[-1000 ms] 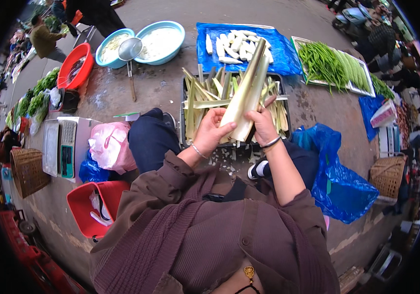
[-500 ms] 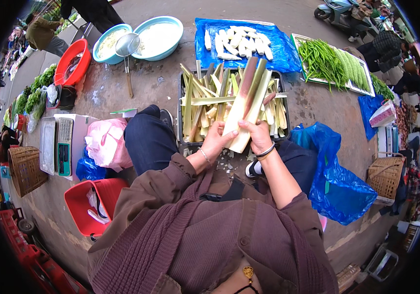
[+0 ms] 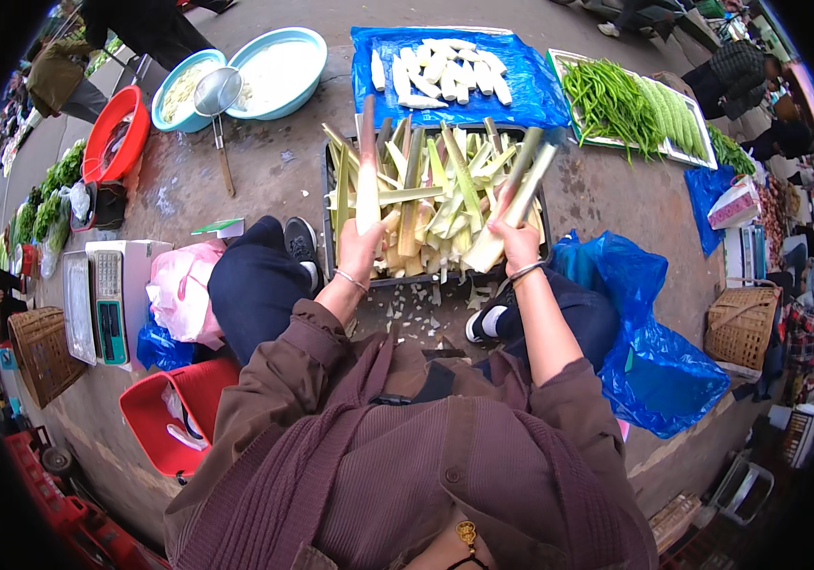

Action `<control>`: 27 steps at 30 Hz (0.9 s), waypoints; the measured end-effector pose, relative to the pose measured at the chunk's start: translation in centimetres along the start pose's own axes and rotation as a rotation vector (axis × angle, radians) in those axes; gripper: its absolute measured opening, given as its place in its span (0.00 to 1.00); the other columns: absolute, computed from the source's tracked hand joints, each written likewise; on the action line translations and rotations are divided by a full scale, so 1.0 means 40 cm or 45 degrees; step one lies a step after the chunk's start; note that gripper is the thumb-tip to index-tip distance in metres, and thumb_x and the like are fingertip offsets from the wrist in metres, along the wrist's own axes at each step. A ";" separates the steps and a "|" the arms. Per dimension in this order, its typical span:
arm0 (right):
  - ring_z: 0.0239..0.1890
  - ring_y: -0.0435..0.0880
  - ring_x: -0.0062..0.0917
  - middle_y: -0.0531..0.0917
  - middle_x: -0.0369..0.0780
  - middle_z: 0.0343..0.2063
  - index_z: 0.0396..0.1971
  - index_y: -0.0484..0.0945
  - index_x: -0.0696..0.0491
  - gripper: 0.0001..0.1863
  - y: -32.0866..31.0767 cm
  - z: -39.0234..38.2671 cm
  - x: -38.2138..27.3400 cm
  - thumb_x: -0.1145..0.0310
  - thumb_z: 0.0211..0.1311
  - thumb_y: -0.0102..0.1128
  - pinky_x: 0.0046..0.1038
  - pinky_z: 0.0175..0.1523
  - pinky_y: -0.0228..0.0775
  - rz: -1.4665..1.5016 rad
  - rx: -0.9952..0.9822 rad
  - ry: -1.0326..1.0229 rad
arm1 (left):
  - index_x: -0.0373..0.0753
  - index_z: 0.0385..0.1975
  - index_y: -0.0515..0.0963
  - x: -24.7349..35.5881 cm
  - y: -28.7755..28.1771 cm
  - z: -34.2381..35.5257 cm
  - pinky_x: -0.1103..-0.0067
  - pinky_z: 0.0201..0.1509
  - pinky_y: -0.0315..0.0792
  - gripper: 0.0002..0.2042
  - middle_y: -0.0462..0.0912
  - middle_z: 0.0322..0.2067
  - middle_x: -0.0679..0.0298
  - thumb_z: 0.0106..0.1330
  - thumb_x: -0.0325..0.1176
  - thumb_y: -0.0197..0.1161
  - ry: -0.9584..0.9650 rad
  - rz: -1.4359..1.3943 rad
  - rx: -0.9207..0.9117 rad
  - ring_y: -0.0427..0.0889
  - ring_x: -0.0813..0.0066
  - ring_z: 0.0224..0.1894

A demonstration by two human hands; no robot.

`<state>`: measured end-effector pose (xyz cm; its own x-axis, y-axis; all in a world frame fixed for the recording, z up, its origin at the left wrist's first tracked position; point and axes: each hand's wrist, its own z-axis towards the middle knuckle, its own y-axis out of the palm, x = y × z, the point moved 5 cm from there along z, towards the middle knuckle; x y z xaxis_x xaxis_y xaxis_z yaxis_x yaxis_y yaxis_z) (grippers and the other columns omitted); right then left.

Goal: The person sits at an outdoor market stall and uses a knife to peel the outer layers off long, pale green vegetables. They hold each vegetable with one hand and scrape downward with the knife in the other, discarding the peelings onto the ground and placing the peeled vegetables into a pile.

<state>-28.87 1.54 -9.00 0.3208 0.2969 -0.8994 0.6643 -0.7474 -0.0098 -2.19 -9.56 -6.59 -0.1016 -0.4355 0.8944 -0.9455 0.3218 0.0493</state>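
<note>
My left hand [image 3: 360,252] is closed round the base of a long, pale husk [image 3: 367,185] with a reddish-purple tip, held upright. My right hand [image 3: 519,245] grips a bundle of green-and-white husks [image 3: 527,195], tilted to the right. Both are over the near part of a black crate [image 3: 445,276], heaped with loose stalk husks [image 3: 416,214], pale to green. Beyond the crate, several peeled white vegetable shoots [image 3: 437,72], likely water bamboo, lie on a blue plastic sheet [image 3: 521,95].
Two light-blue basins [image 3: 304,95] and a wire strainer [image 3: 218,92] stand at the far left. A scale [image 3: 108,304], pink bag [image 3: 186,290] and red bucket [image 3: 155,418] sit to my left. Blue plastic bags [image 3: 640,351] and a tray of green peppers [image 3: 606,104] are on the right.
My hands, which were together on the husks in front of the crate, have moved apart. The left now holds one husk, the right the others.
</note>
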 end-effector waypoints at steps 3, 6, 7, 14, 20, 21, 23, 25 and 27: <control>0.19 0.78 0.22 0.80 0.39 0.18 0.19 0.76 0.58 0.16 0.008 0.088 0.056 0.67 0.32 0.74 0.25 0.27 0.70 -0.498 0.106 -0.083 | 0.33 0.29 0.73 -0.010 0.034 0.064 0.83 0.22 0.66 0.15 0.75 0.21 0.67 0.51 0.37 0.69 0.128 0.217 0.025 0.72 0.82 0.20; 0.29 0.81 0.32 0.81 0.44 0.26 0.29 0.76 0.59 0.26 0.055 0.144 0.064 0.55 0.34 0.75 0.30 0.38 0.73 -1.018 0.085 -0.219 | 0.30 0.37 0.74 -0.016 0.112 0.156 0.78 0.36 0.72 0.25 0.80 0.29 0.61 0.48 0.45 0.70 0.256 0.531 -0.018 0.78 0.73 0.31; 0.43 0.78 0.40 0.76 0.51 0.42 0.42 0.73 0.61 0.39 0.074 0.155 0.066 0.46 0.32 0.73 0.35 0.49 0.69 -1.177 0.112 -0.215 | 0.36 0.35 0.78 -0.003 0.143 0.188 0.69 0.46 0.70 0.27 0.80 0.35 0.50 0.43 0.53 0.70 0.491 0.711 0.000 0.79 0.59 0.41; 0.51 0.73 0.46 0.49 0.53 0.64 0.65 0.39 0.53 0.63 0.078 0.238 0.143 0.56 0.31 0.75 0.38 0.51 0.69 -1.538 0.086 0.305 | 0.40 0.43 0.76 -0.170 0.079 0.328 0.53 0.65 0.43 0.31 0.51 0.64 0.49 0.42 0.54 0.69 0.276 1.494 0.208 0.45 0.42 0.65; 0.42 0.78 0.50 0.47 0.60 0.62 0.66 0.34 0.50 0.59 0.072 0.295 0.299 0.64 0.39 0.71 0.39 0.47 0.71 -1.476 0.072 0.092 | 0.41 0.42 0.71 -0.372 -0.042 0.401 0.43 0.62 0.36 0.26 0.45 0.65 0.48 0.43 0.44 0.69 -0.045 1.540 0.555 0.39 0.42 0.67; 0.40 0.78 0.52 0.46 0.62 0.62 0.66 0.32 0.50 0.60 0.069 0.310 0.324 0.64 0.40 0.70 0.39 0.45 0.71 -1.500 0.075 0.100 | 0.41 0.41 0.70 -0.401 -0.036 0.410 0.43 0.62 0.38 0.26 0.44 0.65 0.47 0.43 0.44 0.69 -0.082 1.574 0.578 0.39 0.43 0.67; 0.32 0.79 0.51 0.45 0.64 0.62 0.66 0.33 0.51 0.53 0.077 0.334 0.357 0.63 0.48 0.63 0.39 0.37 0.73 -1.572 0.104 -0.022 | 0.40 0.41 0.67 -0.431 -0.016 0.422 0.46 0.60 0.47 0.26 0.45 0.65 0.45 0.43 0.41 0.70 0.050 1.553 0.634 0.43 0.42 0.66; 0.27 0.80 0.50 0.44 0.66 0.61 0.66 0.33 0.53 0.47 0.090 0.349 0.376 0.62 0.56 0.56 0.40 0.32 0.74 -1.616 0.171 -0.120 | 0.40 0.43 0.65 -0.453 -0.007 0.435 0.51 0.58 0.55 0.28 0.49 0.63 0.43 0.43 0.40 0.71 0.065 1.460 0.593 0.48 0.41 0.64; 0.28 0.80 0.50 0.45 0.67 0.60 0.66 0.34 0.53 0.47 0.088 0.356 0.380 0.61 0.56 0.57 0.41 0.32 0.74 -1.606 0.142 -0.084 | 0.41 0.45 0.64 -0.466 -0.010 0.447 0.52 0.57 0.57 0.29 0.49 0.63 0.43 0.43 0.40 0.71 -0.088 1.356 0.562 0.49 0.43 0.64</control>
<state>-31.25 -5.05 -28.93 -0.5273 0.8093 -0.2588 0.4218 -0.0151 -0.9065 -5.44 -16.61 -31.21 -0.9165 -0.1691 0.3626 -0.3950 0.2380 -0.8873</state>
